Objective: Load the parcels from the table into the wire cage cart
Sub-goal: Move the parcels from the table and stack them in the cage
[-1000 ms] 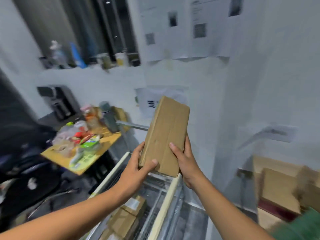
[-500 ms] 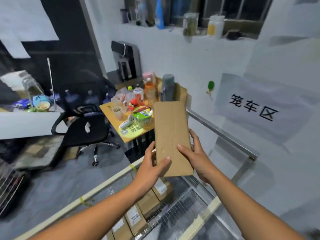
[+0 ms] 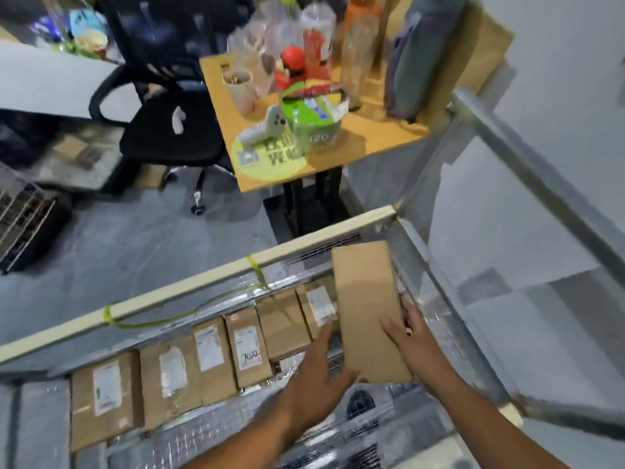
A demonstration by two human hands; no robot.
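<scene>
gripping a brown parcel [image 3: 368, 309] with curled fingers, left hand [image 3: 314, 384] and right hand [image 3: 417, 345] held it at three o'clock in the wire cage cart [image 3: 203, 286].

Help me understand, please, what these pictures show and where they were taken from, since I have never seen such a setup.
There is no machine here: a person works bare-handed, and every picture comes from one wide-angle camera on their head, looking forward and down. The left hand and right hand together hold a brown parcel over the wire cage cart. On the cart's floor a row of parcels lies side by side. Beyond the cart stand a small wooden table crowded with bottles and cups, and a black office chair.
</scene>
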